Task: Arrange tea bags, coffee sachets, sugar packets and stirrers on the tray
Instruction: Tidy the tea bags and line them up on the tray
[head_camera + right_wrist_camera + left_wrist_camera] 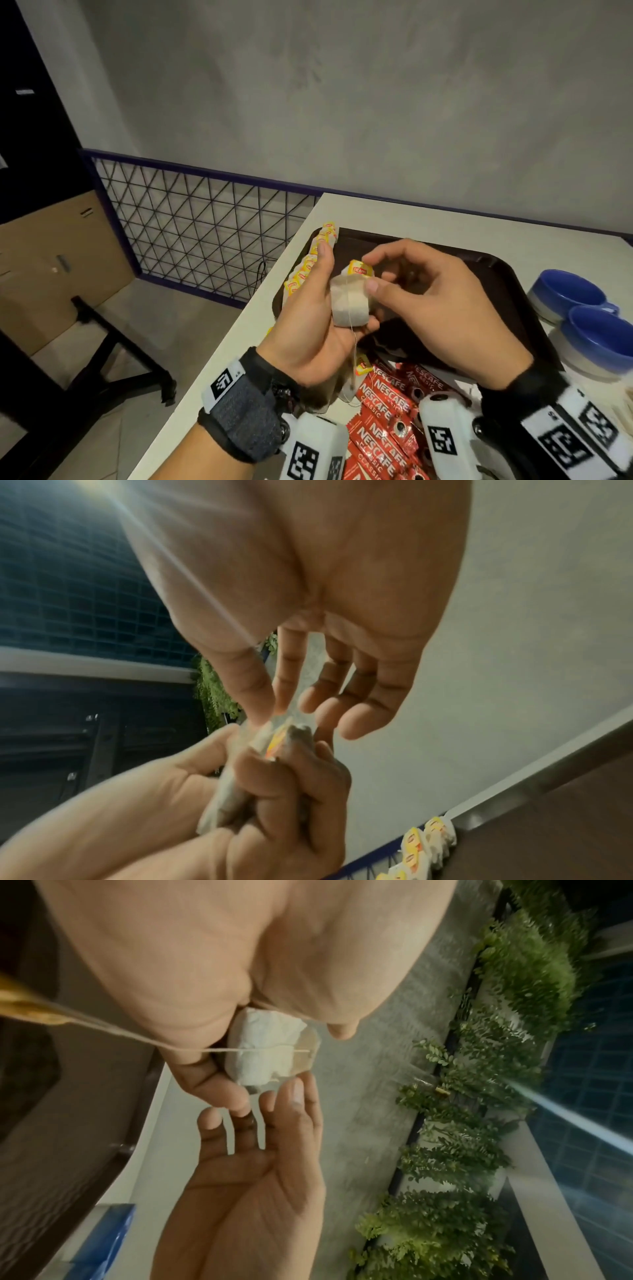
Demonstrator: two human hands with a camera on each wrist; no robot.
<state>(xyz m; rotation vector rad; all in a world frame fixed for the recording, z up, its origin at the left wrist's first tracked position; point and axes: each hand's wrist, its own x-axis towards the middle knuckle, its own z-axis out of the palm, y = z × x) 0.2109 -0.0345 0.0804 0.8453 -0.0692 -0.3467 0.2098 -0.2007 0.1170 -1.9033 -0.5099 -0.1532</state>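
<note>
While the left hand [310,320] clamps a small stack of tea bags [349,301] upright between thumb and curled fingers, the right hand [428,301] pinches at the top bag — thumb and forefinger closing on the edge near its yellow tag [360,269]. Both hands sit just above the tray [479,263], stack clear of its surface. A string [352,337] hangs loose from the stack toward the table.

Likely step: peel off one bag and add it to the row [310,262] already standing along the tray's left rim.

To do it well:
- pinch paper, not tag alone; a tag pulled by itself will probably just pay out string
- ease the left grip slightly so a single bag slides free, the rest held
- watch the dangling string — it may snag the Nescafe sachets [383,407] lying below on the near edge
- set the bag tag up, touching its neighbour, same lean as the row

Two blue cups [582,308] stand right of the tray, well apart from the work. Sugar and stirrers: cannot make them out for certain
</note>
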